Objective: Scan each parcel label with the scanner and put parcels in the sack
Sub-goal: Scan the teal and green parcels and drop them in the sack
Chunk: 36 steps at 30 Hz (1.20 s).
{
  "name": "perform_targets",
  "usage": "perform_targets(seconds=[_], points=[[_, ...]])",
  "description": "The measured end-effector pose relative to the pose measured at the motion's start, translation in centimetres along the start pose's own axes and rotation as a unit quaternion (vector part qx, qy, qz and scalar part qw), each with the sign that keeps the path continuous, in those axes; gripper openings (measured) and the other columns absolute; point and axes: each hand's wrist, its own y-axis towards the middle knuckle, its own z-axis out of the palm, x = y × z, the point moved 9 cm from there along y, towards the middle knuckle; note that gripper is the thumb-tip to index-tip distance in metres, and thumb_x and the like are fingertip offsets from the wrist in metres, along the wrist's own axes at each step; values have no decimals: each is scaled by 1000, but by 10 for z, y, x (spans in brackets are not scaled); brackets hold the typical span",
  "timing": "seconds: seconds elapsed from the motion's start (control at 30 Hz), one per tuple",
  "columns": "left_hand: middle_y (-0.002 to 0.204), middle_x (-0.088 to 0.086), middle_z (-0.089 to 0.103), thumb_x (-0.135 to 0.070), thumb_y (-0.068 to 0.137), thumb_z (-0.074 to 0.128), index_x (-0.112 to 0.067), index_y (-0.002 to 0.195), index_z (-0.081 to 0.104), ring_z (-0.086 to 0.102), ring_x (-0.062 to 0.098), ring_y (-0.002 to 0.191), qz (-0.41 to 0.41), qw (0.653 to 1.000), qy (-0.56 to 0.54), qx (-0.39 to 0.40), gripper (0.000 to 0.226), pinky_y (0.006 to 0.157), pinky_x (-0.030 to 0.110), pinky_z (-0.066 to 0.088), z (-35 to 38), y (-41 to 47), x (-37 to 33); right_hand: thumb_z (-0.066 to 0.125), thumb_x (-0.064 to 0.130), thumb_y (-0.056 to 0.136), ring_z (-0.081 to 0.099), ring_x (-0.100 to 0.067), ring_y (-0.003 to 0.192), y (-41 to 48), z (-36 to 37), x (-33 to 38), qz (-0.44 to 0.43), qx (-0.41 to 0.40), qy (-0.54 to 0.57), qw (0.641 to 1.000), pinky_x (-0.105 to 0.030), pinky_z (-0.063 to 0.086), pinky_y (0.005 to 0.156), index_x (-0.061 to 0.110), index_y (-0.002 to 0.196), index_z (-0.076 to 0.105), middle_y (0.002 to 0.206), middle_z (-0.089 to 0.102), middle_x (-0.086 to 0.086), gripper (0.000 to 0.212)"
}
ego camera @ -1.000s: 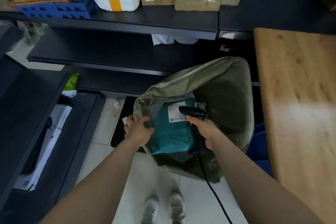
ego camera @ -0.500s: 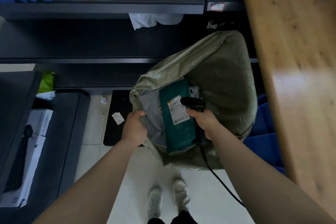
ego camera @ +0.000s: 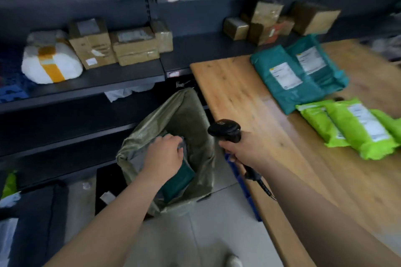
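Observation:
The olive-green sack (ego camera: pixel 195 115) stands open on the floor between the shelves and the table. A teal parcel (ego camera: pixel 180 182) lies inside it beside a grey one (ego camera: pixel 183 144). My left hand (ego camera: pixel 162 158) hovers in the sack's mouth just above them, fingers loosely bent, fingertips by the grey parcel. My right hand (ego camera: pixel 243 149) grips the black corded scanner (ego camera: pixel 225 130) upright at the table's left edge, to the right of the sack. Two teal parcels (ego camera: pixel 288 78) and several lime-green parcels (ego camera: pixel 355 128) lie label-up on the wooden table (ego camera: pixel 238 93).
Dark shelves (ego camera: pixel 97 78) behind the sack carry cardboard boxes (ego camera: pixel 134 45) and a white taped bundle (ego camera: pixel 52 65). More boxes (ego camera: pixel 267 21) sit on the shelf behind the table. A blue crate (ego camera: pixel 240 182) is under the table edge. Grey tiled floor lies in front.
My head has lifted and turned right, bringing the table's parcels into view. My left hand left the sack's rim and moved over the parcels inside. My right hand raised the scanner out of the sack.

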Motion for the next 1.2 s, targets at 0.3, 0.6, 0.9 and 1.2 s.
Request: perform_targets(seconds=[0.3, 0.6, 0.9, 1.2], points=[[117, -1, 62, -31, 98, 44, -21, 124, 60, 53, 21, 106, 143, 986, 44, -70, 33, 84, 32, 44, -29, 21, -222, 68, 29, 86, 61, -12, 50, -67, -206, -41, -51, -126, -25, 990, -28, 49, 56, 19, 85, 61, 72, 65, 0, 12], [109, 1, 65, -33, 94, 46, -19, 110, 64, 57, 26, 103, 111, 986, 87, -84, 28, 81, 34, 46, 11, 60, -360, 70, 26, 84, 61, -17, 52, -54, -360, -81, -101, -160, -16, 982, -24, 43, 47, 18, 80, 60, 73, 62, -6, 13], [101, 4, 63, -29, 91, 49, -15, 94, 59, 58, 28, 96, 49, 992, 104, -54, 18, 71, 34, 43, 40, 163, -369, 68, 22, 87, 61, -19, 52, 54, -409, -64, -91, -122, -3, 988, -29, 51, 51, 9, 88, 63, 75, 62, -11, 13], [112, 8, 64, -28, 94, 49, -11, 108, 58, 60, 28, 105, -52, 997, 34, 48, 24, 70, 28, 39, 124, 287, -331, 71, 24, 87, 51, -20, 65, 216, -390, -83, -3, -86, 84, 993, -26, 39, 55, 11, 81, 61, 70, 54, -6, 18]])
